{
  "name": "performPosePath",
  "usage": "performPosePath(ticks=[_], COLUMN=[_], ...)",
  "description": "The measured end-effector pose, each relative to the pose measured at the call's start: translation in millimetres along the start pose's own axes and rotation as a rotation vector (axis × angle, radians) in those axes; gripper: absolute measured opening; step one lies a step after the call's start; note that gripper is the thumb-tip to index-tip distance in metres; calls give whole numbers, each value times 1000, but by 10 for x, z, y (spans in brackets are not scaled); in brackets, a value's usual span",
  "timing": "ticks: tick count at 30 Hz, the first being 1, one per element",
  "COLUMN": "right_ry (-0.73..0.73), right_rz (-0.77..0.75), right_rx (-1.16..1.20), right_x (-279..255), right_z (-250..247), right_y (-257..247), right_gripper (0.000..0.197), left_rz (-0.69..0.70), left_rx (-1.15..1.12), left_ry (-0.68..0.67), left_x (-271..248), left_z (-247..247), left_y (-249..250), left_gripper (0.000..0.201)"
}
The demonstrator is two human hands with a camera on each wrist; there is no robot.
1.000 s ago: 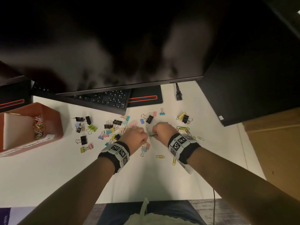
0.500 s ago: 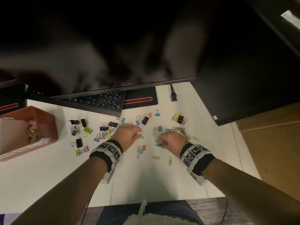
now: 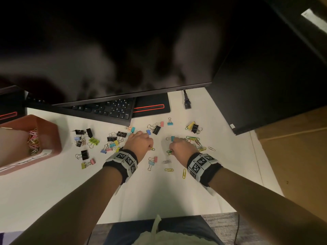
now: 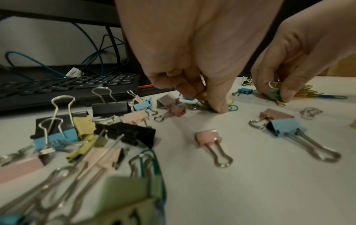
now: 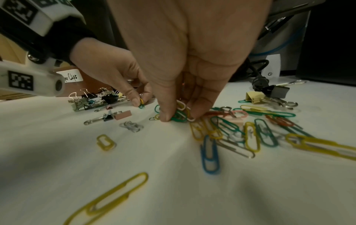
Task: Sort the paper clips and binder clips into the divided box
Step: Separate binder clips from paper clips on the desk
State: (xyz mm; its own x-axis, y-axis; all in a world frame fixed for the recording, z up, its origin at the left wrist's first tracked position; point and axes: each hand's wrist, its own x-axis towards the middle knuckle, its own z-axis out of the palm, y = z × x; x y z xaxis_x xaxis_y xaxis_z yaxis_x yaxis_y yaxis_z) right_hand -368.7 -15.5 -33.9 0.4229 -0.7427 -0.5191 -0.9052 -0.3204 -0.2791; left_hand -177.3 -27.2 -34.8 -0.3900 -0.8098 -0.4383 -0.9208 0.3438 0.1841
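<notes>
Step in hand, by the look of it: gathering paper clips off the tabletop (image 3: 159,195), both hands working at once, nothing on its way to the box yet.

Left hand (image 3: 140,142) knuckles-up, thumb and fingers pinching a small green/yellow bunch of paper clips (image 4: 230,105) down at the tabletop, w/ a pale blue binder clip (image 4: 187,99) just behind the fingertips; cannot tell if that one is held too. Right hand (image 3: 182,147) likewise curled, pinching a bunch of green, white and yellow paper clips (image 5: 181,114) right at the near edge of the loose paper-clip pile (image 5: 250,129).

Divided box (image 3: 51,135): reddish, far left of the tabletop, well apart from both hands. Coloured paper clips (image 3: 33,140) already lying in one compartment; other compartment mostly cut off at frame edge.

Binder clips (image 3: 92,141), black and pastel, scattered between box and left hand; more beyond the hands, near the keyboard (image 3: 113,110).

Next move, as a guess: lift w/o dropping any, carry left to the paper-clip compartment, release. Bunches look loosely nested, so a firm pinch needed, esp. over that long carry.

Writing: white label (image 5: 70,77) on the box, handwritten, ends "Clips"; first word part hidden. Square black-and-white marker codes on both wristbands (image 3: 201,161). Labels on box front in head view too blurred to read. No brand legible.
</notes>
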Motion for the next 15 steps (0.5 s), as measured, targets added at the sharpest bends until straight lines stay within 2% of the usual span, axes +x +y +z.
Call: performPosePath(ticks=[9, 15], right_ry=[-39, -17], right_rz=[-18, -120], right_rx=[37, 113], right_x=[-81, -180], right_z=[-6, 59], right_y=[45, -31], right_gripper=[23, 23], left_rz=[-10, -24], left_rx=[9, 4], left_ry=[-40, -18], left_x=[-1, -71], left_z=[15, 47], left_y=[19, 28], left_gripper=[18, 20])
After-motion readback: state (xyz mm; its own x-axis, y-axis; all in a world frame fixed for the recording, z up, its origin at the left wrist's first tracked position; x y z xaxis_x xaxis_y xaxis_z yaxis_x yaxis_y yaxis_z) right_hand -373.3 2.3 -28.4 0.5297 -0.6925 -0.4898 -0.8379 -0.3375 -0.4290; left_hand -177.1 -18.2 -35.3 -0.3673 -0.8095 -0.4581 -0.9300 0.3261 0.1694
